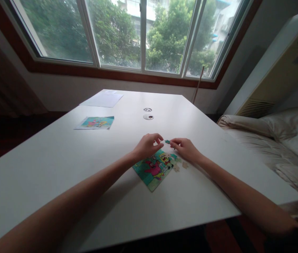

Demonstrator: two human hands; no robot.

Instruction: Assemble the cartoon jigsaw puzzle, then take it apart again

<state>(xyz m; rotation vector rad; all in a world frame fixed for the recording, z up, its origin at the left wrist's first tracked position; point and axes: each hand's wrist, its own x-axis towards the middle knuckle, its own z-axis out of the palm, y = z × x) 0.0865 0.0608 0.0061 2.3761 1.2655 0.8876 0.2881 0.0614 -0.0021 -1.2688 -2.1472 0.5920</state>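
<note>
A colourful cartoon jigsaw puzzle (pixel 152 170), partly put together, lies on the white table with a pink figure and a yellow figure on it. Pinched in the fingertips of my right hand (pixel 185 149) is a small teal puzzle piece (pixel 167 142), held just above the puzzle's far right side. My left hand (pixel 149 144) hovers over the puzzle's far edge, its thumb and fingers apart and nothing between them. Several loose pieces (pixel 185 164) lie along the puzzle's right side, some face down, below my right hand.
On the left of the white table (pixel 106 151) lies a cartoon picture sheet (pixel 98 122), with pale paper (pixel 102 99) behind it. Two round discs (pixel 148 116) sit towards the far middle. A cream sofa (pixel 270 140) stands at the right, beyond the table's edge.
</note>
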